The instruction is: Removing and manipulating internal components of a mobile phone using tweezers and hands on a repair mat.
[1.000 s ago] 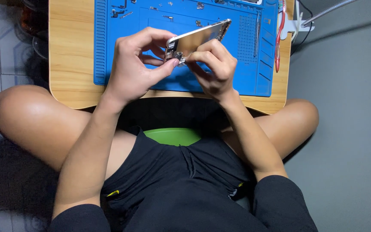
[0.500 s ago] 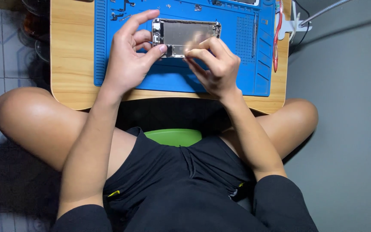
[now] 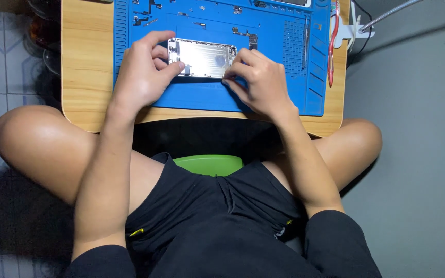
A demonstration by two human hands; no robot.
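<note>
Head view: left hand (image 3: 142, 74) and right hand (image 3: 261, 82) pinch phone shell (image 3: 204, 57) ends, fingers curled closed, flat on blue mat (image 3: 284, 98).

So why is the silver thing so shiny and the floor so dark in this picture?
In the head view, light falls from above onto the silver phone housing, so its bare metal glares pale; the left hand and right hand are sharp and well lit on the blue mat. The floor beneath the wooden table lies in deep shadow, its tiles dim.
</note>
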